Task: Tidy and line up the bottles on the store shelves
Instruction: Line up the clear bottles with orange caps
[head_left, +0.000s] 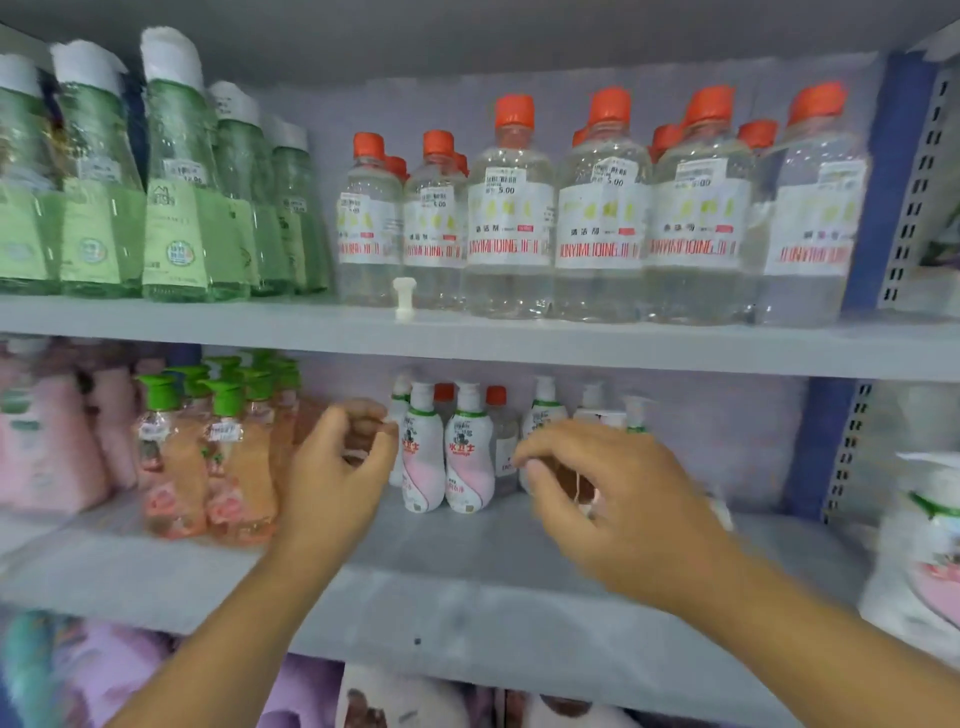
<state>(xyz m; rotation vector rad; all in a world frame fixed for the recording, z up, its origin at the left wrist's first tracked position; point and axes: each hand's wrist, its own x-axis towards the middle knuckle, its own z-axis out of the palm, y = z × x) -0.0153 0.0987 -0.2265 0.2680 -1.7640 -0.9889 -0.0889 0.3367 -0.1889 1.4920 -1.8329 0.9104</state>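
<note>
Your left hand hovers over the middle shelf with fingers curled, holding nothing, between the orange bottles with green pumps and two white-and-pink bottles. Your right hand reaches just right of that pair, fingers bent in front of blurred white bottles; you cannot tell whether it grips one. On the shelf above, clear bottles with red caps stand beside green bottles.
</note>
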